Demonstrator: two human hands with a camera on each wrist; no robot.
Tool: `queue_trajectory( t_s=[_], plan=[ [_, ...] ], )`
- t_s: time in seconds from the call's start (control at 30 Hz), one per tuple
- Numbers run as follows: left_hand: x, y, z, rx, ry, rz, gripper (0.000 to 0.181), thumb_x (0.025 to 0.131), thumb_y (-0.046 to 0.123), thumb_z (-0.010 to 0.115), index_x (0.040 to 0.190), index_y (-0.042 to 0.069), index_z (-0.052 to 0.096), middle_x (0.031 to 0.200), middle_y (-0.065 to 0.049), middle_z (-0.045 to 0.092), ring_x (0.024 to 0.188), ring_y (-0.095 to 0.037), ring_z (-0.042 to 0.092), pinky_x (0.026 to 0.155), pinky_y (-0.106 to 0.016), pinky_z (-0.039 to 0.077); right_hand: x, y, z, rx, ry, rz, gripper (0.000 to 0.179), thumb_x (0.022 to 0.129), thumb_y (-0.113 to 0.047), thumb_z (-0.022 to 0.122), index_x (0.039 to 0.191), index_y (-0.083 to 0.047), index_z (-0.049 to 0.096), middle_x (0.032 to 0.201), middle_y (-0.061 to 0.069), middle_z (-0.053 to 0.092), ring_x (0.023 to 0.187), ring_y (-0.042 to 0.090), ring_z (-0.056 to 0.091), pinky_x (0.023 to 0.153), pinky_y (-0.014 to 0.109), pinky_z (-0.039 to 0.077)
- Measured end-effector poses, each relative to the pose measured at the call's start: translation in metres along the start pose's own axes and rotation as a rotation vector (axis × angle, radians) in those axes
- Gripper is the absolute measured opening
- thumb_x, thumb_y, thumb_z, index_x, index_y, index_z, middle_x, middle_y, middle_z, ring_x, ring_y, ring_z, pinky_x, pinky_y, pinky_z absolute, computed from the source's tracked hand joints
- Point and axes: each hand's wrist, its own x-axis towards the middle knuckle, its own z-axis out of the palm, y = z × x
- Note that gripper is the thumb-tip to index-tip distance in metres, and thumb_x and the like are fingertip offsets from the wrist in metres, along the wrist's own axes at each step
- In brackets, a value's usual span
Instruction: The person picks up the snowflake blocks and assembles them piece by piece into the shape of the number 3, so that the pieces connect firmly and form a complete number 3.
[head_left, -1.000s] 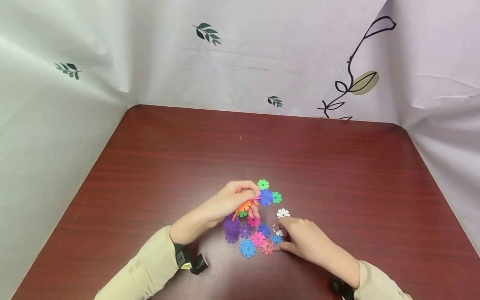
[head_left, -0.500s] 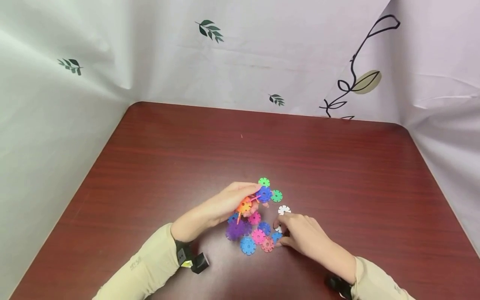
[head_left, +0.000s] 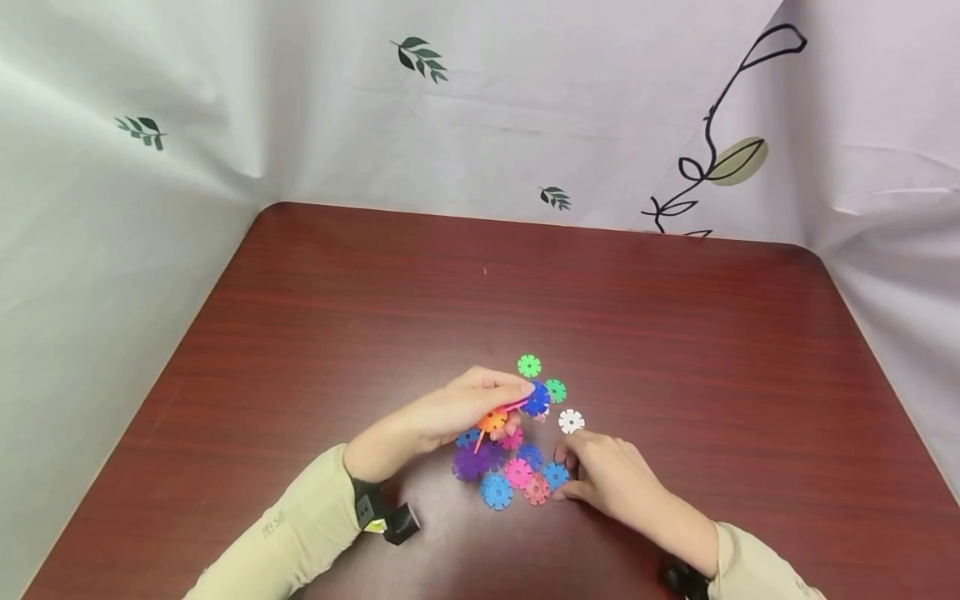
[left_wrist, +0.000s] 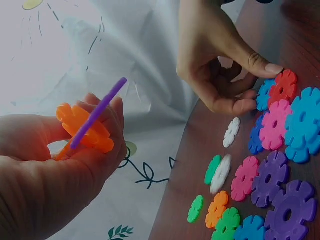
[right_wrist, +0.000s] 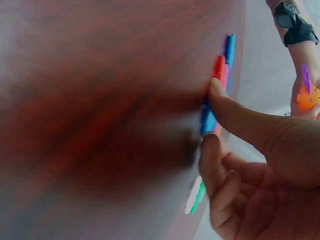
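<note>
My left hand (head_left: 457, 410) grips a cluster of joined notched plastic discs above the table. An orange disc (left_wrist: 85, 130) and a purple disc (left_wrist: 100, 111) seen edge-on show in the left wrist view. From the head, a blue disc (head_left: 537, 398) stands out past the thumb tip. My right hand (head_left: 615, 477) pinches a light blue disc (head_left: 556, 476) at table level, thumb on one edge and forefinger on the other. A red disc (left_wrist: 283, 85) lies against the thumb tip. Part of the cluster is hidden behind the left fingers.
Loose discs lie between and below the hands: pink (head_left: 518, 473), light blue (head_left: 497, 491), and purple (left_wrist: 289, 212). Beyond the hands are a white disc (head_left: 572, 421) and two green ones, including a bright one (head_left: 529, 366). A printed cloth (head_left: 480, 100) borders the brown table (head_left: 465, 292).
The cluster in my left hand has turned and shifted slightly. A white disc seen earlier at my right fingertips no longer shows there; those fingers are now at the light blue disc.
</note>
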Motion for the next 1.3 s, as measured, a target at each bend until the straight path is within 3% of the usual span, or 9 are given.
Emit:
queue_trajectory(
  t_s=[0.13,0.27,0.33,0.4,0.6,0.8,0.93,1.17,1.3],
  plan=[
    [-0.002,0.000,0.001,0.011,0.026,0.009,0.035,0.097,0.023,0.051,0.109,-0.007,0.063,0.063,-0.004,0.056,0.055,-0.012,0.051,0.055,-0.019,0.046,0.004,0.005,-0.003,0.180,-0.006,-0.124,0.024,0.071,-0.022,0.081,0.075,-0.018,0.058,0.062,-0.014,0.055,0.055,-0.006,0.047,0.050,0.014,0.041],
    [-0.005,-0.002,0.003,0.000,0.049,0.023,0.034,0.097,0.021,0.051,0.108,-0.009,0.062,0.061,-0.001,0.056,0.054,-0.011,0.051,0.053,-0.019,0.046,0.002,0.008,-0.014,0.299,0.290,-0.321,0.015,0.077,-0.001,0.073,0.089,-0.010,0.070,0.074,-0.006,0.069,0.061,-0.005,0.058,0.057,0.008,0.047],
    [-0.006,-0.001,0.004,-0.002,0.056,0.028,0.034,0.097,0.021,0.051,0.107,-0.009,0.062,0.061,-0.001,0.056,0.054,-0.011,0.052,0.054,-0.019,0.047,0.001,0.004,-0.020,0.253,0.449,-0.337,0.026,0.080,0.002,0.069,0.104,-0.009,0.069,0.086,-0.004,0.072,0.071,-0.001,0.064,0.063,0.009,0.049],
    [-0.006,0.000,0.006,-0.002,0.058,0.040,0.032,0.097,0.020,0.051,0.107,-0.008,0.063,0.061,-0.001,0.055,0.053,-0.010,0.052,0.053,-0.019,0.047,-0.001,-0.002,-0.026,0.195,0.518,-0.302,0.029,0.085,-0.002,0.064,0.114,-0.009,0.064,0.093,-0.003,0.072,0.075,-0.001,0.065,0.065,0.010,0.049],
    [-0.006,0.003,0.014,-0.033,0.049,0.071,0.029,0.096,0.017,0.053,0.105,-0.009,0.061,0.060,-0.001,0.055,0.051,-0.007,0.051,0.051,-0.017,0.045,-0.001,-0.010,-0.026,0.170,0.612,-0.317,0.009,0.090,-0.013,0.062,0.098,-0.008,0.061,0.077,-0.002,0.070,0.065,0.000,0.061,0.062,0.015,0.053],
    [-0.005,0.004,0.018,-0.072,0.069,0.076,0.030,0.095,0.016,0.054,0.103,-0.012,0.061,0.059,-0.001,0.054,0.049,-0.007,0.050,0.050,-0.016,0.045,0.001,-0.009,-0.023,0.188,0.694,-0.374,0.026,0.096,-0.030,0.052,0.092,-0.007,0.064,0.078,0.001,0.071,0.070,0.003,0.066,0.063,0.015,0.053],
    [-0.005,0.004,0.020,-0.101,0.079,0.074,0.030,0.095,0.017,0.054,0.101,-0.012,0.061,0.058,0.000,0.054,0.049,-0.007,0.049,0.049,-0.015,0.045,0.003,-0.010,-0.021,0.184,0.754,-0.431,0.028,0.096,-0.030,0.052,0.090,-0.005,0.064,0.075,0.001,0.071,0.065,0.004,0.065,0.059,0.014,0.052],
    [-0.005,0.003,0.021,-0.130,0.076,0.067,0.030,0.095,0.018,0.055,0.098,-0.011,0.061,0.057,0.000,0.054,0.048,-0.008,0.048,0.049,-0.016,0.044,0.000,-0.014,-0.025,0.247,0.718,-0.427,0.024,0.094,-0.026,0.055,0.090,-0.004,0.065,0.075,0.004,0.071,0.067,0.008,0.068,0.057,0.015,0.052],
    [-0.005,0.003,0.020,-0.082,0.076,0.076,0.028,0.095,0.019,0.055,0.099,-0.008,0.063,0.057,-0.001,0.054,0.049,-0.009,0.049,0.049,-0.017,0.043,-0.001,-0.015,-0.027,0.233,0.721,-0.415,0.023,0.094,-0.027,0.056,0.088,-0.007,0.067,0.072,0.000,0.070,0.062,0.003,0.065,0.055,0.013,0.051]
  ],
)
